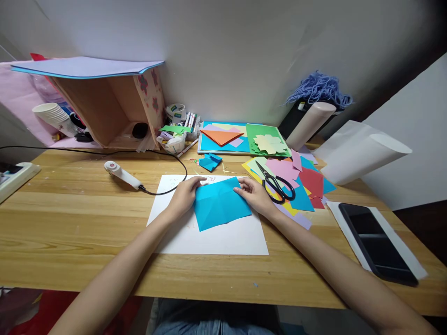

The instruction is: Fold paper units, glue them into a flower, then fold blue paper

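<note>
A creased sheet of blue paper is held up between my two hands, above a large white sheet lying on the wooden table. My left hand pinches its upper left corner. At its upper right edge, my right hand grips it with the thumb in front and the fingers behind. Faint crease lines cross the blue paper. Just beyond it lies a small folded blue paper piece.
Black scissors rest on coloured paper scraps at the right. Farther right lies a phone. A white corded tool is at the left, before a cardboard box. An orange folded paper sits at the back.
</note>
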A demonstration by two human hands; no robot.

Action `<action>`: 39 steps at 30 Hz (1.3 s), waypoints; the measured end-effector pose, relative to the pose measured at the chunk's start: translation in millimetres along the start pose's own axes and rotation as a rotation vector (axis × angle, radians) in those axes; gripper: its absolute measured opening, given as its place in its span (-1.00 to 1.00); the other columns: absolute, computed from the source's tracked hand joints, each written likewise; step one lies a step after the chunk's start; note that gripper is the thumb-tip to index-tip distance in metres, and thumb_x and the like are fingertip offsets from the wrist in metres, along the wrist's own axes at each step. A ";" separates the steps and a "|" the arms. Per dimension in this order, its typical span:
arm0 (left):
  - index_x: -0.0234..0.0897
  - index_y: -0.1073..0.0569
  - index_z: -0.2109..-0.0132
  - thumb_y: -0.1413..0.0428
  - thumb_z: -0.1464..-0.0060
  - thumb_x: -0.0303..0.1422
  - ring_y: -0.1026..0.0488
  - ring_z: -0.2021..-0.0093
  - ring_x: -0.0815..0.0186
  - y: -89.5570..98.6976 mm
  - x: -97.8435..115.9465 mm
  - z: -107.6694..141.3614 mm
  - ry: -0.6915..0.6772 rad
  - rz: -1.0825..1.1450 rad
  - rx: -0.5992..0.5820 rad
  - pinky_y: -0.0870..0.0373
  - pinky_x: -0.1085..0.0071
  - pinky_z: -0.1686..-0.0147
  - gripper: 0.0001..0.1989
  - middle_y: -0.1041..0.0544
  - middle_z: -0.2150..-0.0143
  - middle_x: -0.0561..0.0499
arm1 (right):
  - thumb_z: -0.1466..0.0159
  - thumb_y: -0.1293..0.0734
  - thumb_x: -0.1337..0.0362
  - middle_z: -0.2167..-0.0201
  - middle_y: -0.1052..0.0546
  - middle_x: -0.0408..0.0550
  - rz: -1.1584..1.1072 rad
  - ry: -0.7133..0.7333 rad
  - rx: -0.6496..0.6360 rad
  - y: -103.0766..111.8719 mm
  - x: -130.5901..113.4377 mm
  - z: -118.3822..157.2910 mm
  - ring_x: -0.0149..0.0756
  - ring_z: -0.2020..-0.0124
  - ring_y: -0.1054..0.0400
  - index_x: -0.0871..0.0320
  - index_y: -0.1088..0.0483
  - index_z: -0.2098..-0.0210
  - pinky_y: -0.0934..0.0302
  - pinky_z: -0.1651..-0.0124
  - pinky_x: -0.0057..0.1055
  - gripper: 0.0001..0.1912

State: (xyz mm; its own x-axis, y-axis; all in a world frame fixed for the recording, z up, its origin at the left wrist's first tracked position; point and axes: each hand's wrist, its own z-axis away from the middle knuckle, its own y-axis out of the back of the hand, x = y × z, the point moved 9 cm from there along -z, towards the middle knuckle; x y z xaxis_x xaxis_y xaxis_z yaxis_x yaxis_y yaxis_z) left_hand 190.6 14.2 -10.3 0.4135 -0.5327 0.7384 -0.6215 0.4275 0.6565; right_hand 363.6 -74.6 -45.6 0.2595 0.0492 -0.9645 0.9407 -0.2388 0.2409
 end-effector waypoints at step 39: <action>-0.25 -0.37 -0.02 0.04 -0.14 -0.39 -0.32 0.02 0.21 -29.4 37.3 13.0 -0.506 -0.384 -0.213 -0.34 0.24 0.07 -0.71 -0.43 0.00 -0.10 | -0.22 -0.16 0.44 -0.02 -0.39 -0.02 0.592 0.491 -0.118 -26.2 -57.7 24.3 -0.22 -0.04 -0.25 0.08 -0.30 -0.04 -0.16 -0.09 -0.18 -0.59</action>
State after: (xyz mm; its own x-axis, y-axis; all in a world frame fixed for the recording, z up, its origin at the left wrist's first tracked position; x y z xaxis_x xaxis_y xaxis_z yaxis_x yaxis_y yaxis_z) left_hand 215.6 -27.7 -4.1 0.1836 -0.9305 0.3170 -0.3261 0.2465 0.9126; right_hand 318.7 -94.8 1.2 0.7669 0.3758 -0.5203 0.6255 -0.2558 0.7372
